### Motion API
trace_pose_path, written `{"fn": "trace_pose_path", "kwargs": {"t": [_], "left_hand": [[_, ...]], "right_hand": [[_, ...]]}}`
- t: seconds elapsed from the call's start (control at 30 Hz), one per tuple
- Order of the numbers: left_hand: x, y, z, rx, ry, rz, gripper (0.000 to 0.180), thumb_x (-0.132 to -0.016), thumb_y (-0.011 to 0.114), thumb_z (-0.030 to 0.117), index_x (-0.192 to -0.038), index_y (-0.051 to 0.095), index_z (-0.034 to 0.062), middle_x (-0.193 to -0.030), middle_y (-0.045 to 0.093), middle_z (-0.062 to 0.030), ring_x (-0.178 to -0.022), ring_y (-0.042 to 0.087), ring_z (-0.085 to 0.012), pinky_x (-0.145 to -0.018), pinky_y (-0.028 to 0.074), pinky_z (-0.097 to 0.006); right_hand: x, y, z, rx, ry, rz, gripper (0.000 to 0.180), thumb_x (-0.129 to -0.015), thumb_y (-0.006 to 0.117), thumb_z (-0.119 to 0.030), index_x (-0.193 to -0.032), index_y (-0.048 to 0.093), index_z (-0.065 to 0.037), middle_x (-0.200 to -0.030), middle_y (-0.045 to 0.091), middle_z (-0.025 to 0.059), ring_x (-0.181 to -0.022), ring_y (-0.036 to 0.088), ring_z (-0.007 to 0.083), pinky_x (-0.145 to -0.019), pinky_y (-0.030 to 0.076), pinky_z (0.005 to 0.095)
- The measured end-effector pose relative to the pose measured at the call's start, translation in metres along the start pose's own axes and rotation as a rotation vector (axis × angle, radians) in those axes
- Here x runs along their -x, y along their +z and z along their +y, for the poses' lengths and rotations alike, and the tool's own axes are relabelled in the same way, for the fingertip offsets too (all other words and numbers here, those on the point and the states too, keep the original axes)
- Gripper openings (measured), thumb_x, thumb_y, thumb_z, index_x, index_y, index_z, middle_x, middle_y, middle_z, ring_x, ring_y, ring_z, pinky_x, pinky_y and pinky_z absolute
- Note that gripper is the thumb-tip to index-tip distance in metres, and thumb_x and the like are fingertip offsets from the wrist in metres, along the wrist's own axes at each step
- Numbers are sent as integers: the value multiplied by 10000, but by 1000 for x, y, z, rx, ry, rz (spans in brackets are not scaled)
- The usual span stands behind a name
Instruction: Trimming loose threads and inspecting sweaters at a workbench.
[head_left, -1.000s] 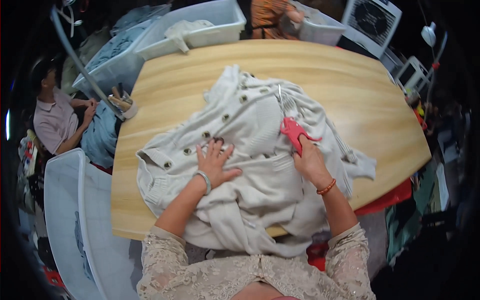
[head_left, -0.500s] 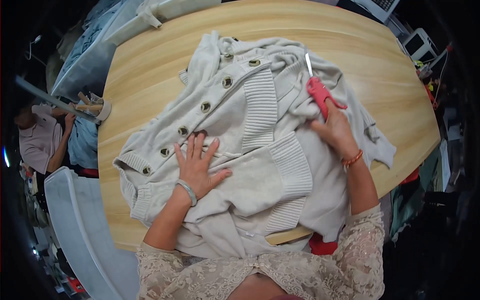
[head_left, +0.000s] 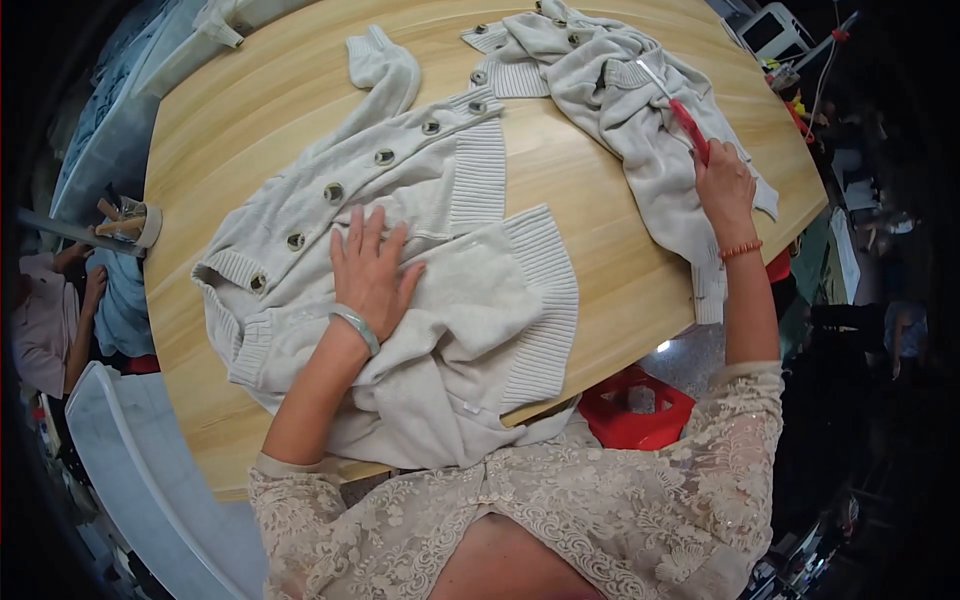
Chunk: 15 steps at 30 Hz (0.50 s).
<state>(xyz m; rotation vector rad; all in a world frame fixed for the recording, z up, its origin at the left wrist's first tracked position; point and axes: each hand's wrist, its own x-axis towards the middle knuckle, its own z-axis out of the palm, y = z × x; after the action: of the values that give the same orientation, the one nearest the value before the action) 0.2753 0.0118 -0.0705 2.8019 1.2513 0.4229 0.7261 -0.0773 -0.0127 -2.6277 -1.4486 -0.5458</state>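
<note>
A cream knitted cardigan (head_left: 480, 285) with dark round buttons and ribbed edges lies partly spread on the table in front of me. My left hand (head_left: 370, 275) rests flat on it, fingers spread, below the button row. To the right, a second cream buttoned knit (head_left: 635, 145) lies bunched near the far right side of the table. Over this bunched knit, my right hand (head_left: 726, 185) is closed round red-handled scissors (head_left: 689, 130), whose metal blade points away to the upper left. The fingers' underside is hidden, so I cannot tell whether they also grip the fabric.
Under everything is a round-edged wooden table (head_left: 240, 150). A cup of wooden-handled tools (head_left: 150, 228) stands at its left edge. A pale plastic bin (head_left: 130, 440) sits at the lower left. Another person (head_left: 55, 315) is at the far left. A red stool (head_left: 635, 415) shows below the near edge.
The second knit has moved right and away, apart from the near cardigan, with bare table now between them. My right hand has shifted right with the scissors. My left hand stays flat on the near cardigan.
</note>
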Motion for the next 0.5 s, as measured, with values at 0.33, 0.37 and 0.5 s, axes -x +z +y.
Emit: {"fn": "trace_pose_path", "kwargs": {"t": [0.33, 0.37, 0.5], "left_hand": [[-37, 42, 114, 241, 499, -188, 645, -889, 614, 455, -1388, 471, 73, -1496, 361, -210, -1413, 290, -392, -1176, 199, -484], [-36, 47, 115, 176, 502, -177, 702, -895, 579, 518, -1426, 435, 82, -1530, 313, -208, -1438, 240, -392, -1193, 139, -494], [-26, 50, 122, 161, 524, -208, 748, -901, 512, 595, -1460, 399, 111, -1558, 271, -189, -1458, 187, -391, -1198, 90, -502]], "right_hand": [[128, -62, 7, -617, -361, -287, 287, -891, 657, -162, -1093, 470, -81, -803, 619, 214, -783, 613, 433, -668, 468, 498], [134, -65, 7, -621, -363, -287, 287, -891, 657, -162, -1093, 470, -81, -803, 619, 214, -783, 613, 433, -668, 468, 498], [140, -87, 1, -571, -400, -482, 244, -877, 661, -150, -1043, 505, -62, -775, 619, 216, -764, 614, 420, -649, 464, 485]]}}
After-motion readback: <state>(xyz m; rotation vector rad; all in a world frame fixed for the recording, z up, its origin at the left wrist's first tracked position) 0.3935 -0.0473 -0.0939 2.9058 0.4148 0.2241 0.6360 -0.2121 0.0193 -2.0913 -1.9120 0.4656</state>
